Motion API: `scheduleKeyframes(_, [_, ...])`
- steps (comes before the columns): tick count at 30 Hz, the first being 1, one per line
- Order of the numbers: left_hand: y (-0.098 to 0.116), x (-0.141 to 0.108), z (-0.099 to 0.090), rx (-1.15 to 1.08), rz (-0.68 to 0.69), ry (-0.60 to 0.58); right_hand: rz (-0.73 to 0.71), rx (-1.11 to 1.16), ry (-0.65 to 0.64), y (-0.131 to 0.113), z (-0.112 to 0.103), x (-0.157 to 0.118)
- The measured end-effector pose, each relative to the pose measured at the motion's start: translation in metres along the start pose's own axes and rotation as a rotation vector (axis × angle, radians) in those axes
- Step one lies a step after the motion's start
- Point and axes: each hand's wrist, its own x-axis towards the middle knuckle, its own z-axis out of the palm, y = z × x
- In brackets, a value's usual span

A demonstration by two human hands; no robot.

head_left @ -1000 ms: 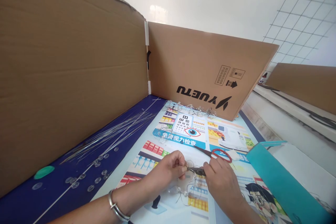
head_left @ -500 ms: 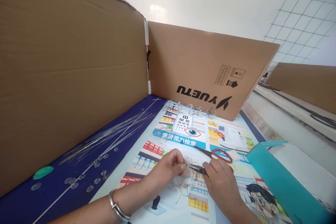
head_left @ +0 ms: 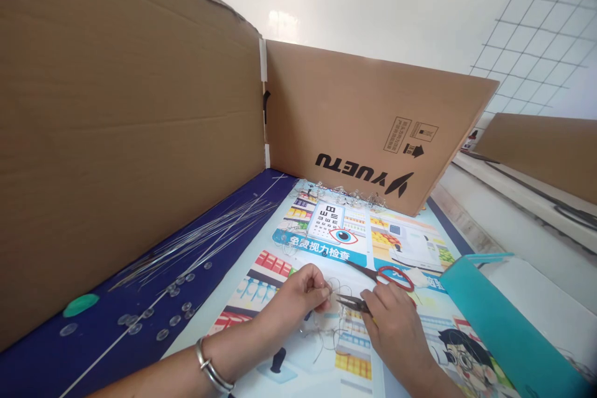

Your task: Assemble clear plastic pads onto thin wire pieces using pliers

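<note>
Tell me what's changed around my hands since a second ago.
The pliers in your right hand have drawn slightly right, away from your left fingertips, and their jaws have opened. Your left hand still pinches the thin wire. The scissors and clear discs stayed put.

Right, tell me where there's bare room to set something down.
The blue tabletop looks free at its visible near end, bordered by the clear discs and left forearm. Crowded: around the pliers in the right hand, with scissors just beyond; among the straight wires; and where tangled wire lines the cardboard panel.
</note>
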Motion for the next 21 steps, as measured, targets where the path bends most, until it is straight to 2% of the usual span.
scheduleKeyframes(7, [0.005,-0.002,0.003,-0.022,0.001,0.022,-0.058,-0.064,-0.038,-0.01,-0.004,0.002])
scheduleKeyframes(16, [-0.001,-0.001,0.0,0.091,0.009,0.061,-0.03,-0.109,-0.076,-0.015,-0.005,0.001])
scheduleKeyframes(21, [-0.002,0.001,0.001,0.031,-0.017,0.051,-0.012,-0.142,-0.127,-0.017,-0.004,-0.002])
